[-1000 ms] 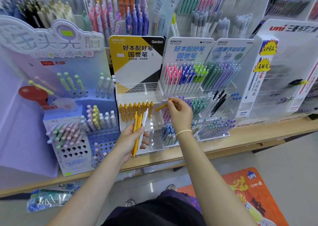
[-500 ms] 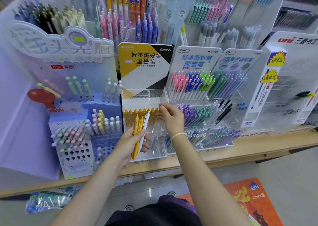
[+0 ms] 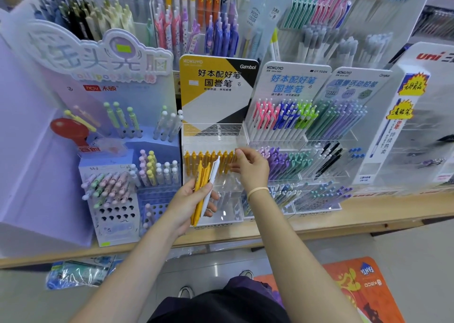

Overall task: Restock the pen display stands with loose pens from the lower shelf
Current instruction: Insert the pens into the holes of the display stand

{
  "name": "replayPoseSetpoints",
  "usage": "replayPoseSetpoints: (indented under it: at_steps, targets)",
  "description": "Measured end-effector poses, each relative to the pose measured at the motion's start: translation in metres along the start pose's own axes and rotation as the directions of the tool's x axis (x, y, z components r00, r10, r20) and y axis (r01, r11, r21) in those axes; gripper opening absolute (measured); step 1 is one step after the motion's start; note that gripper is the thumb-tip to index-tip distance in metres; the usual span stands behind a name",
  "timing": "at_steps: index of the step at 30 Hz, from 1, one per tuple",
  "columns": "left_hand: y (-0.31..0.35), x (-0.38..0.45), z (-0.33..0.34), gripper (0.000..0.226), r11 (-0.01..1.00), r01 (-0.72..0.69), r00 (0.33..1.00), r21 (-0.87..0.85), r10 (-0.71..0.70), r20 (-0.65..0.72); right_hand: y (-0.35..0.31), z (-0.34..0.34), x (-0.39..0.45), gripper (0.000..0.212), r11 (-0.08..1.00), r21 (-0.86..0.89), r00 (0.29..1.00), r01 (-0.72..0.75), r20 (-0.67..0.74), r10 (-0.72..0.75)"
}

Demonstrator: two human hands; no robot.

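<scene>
My left hand (image 3: 190,203) grips a bundle of loose pens (image 3: 205,187), several yellow and one white, held upright in front of the clear Kokuyo display stand (image 3: 213,132) with the yellow and black header card. A row of yellow pens (image 3: 208,160) stands in the stand's middle tier. My right hand (image 3: 250,166) is at the right end of that row, fingers curled around the last yellow pen there. The stand's top tier shows only open holes.
A purple display stand (image 3: 118,150) of pastel pens stands to the left. Two more Kokuyo stands (image 3: 290,81) full of coloured pens and a white Uni stand (image 3: 417,116) are to the right. A wooden shelf edge (image 3: 319,229) runs below, and plastic-wrapped packs (image 3: 78,272) lie underneath.
My right hand carried a yellow pen leftward from the neighbouring stand to the right end of the yellow row. The left hand kept its bundle nearly still.
</scene>
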State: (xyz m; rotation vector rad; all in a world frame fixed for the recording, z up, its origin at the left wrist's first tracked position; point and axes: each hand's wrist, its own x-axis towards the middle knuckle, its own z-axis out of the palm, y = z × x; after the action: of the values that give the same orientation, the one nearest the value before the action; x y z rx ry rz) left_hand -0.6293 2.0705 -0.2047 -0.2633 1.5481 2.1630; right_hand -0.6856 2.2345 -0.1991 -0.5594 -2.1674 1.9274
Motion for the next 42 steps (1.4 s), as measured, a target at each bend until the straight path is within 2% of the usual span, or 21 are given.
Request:
replayPoseSetpoints:
  at_steps: [8, 13, 16, 18, 20, 22, 25, 28, 35, 38, 42]
  targets:
    - [-0.002, -0.002, 0.001, 0.024, 1.0, 0.011, 1.0, 0.001, -0.011, 0.01, 0.0, 0.003, 0.008, 0.01, 0.961, -0.249, 0.985, 0.123, -0.091, -0.15]
    - [-0.002, -0.004, -0.001, 0.022, 1.0, 0.009, 1.0, -0.03, -0.009, 0.019, 0.005, 0.003, 0.007, 0.012, 0.962, -0.252, 0.989, 0.103, -0.078, -0.127]
    - [-0.001, -0.003, 0.0, 0.022, 0.999, 0.004, 0.999, -0.038, -0.003, 0.032, 0.0, -0.004, -0.008, 0.015, 0.978, -0.187, 0.987, 0.098, -0.109, -0.119]
    - [-0.001, -0.002, 0.002, 0.022, 0.999, -0.003, 0.999, -0.033, 0.004, 0.038, -0.008, -0.007, -0.024, 0.011, 0.99, -0.112, 0.995, 0.084, -0.044, -0.089]
    - [-0.001, -0.001, 0.004, 0.023, 1.0, -0.011, 0.999, -0.026, 0.012, 0.043, -0.015, -0.009, -0.038, 0.016, 0.998, -0.05, 0.992, 0.036, 0.125, -0.03]
    - [-0.002, 0.0, 0.006, 0.025, 1.0, -0.007, 0.998, -0.016, 0.008, 0.064, -0.016, -0.01, -0.044, 0.02, 0.998, -0.056, 0.972, -0.011, 0.235, 0.024]
    - [-0.005, 0.0, 0.01, 0.017, 0.999, 0.027, 0.993, 0.044, -0.032, 0.114, -0.012, -0.013, -0.047, 0.031, 0.996, -0.056, 0.957, -0.073, 0.277, 0.085]
    - [-0.008, -0.001, 0.01, 0.015, 0.995, 0.081, 0.985, 0.057, -0.089, 0.148, -0.007, -0.02, -0.047, 0.031, 0.987, -0.006, 0.943, -0.163, 0.293, 0.157]
    - [-0.026, 0.0, 0.008, 0.014, 0.986, 0.069, 0.995, 0.154, -0.079, 0.059, 0.011, -0.031, -0.052, 0.023, 0.965, 0.031, 0.929, -0.262, 0.279, 0.243]
    - [-0.04, 0.002, 0.007, 0.012, 0.988, 0.093, 0.995, 0.124, -0.095, 0.015, 0.025, -0.035, -0.056, 0.021, 0.962, 0.054, 0.936, -0.269, 0.249, 0.248]
    - [-0.065, 0.001, 0.001, 0.012, 0.982, 0.171, 0.984, 0.08, -0.167, -0.058, 0.043, -0.046, -0.059, 0.018, 0.982, 0.062, 0.983, -0.178, 0.059, 0.174]
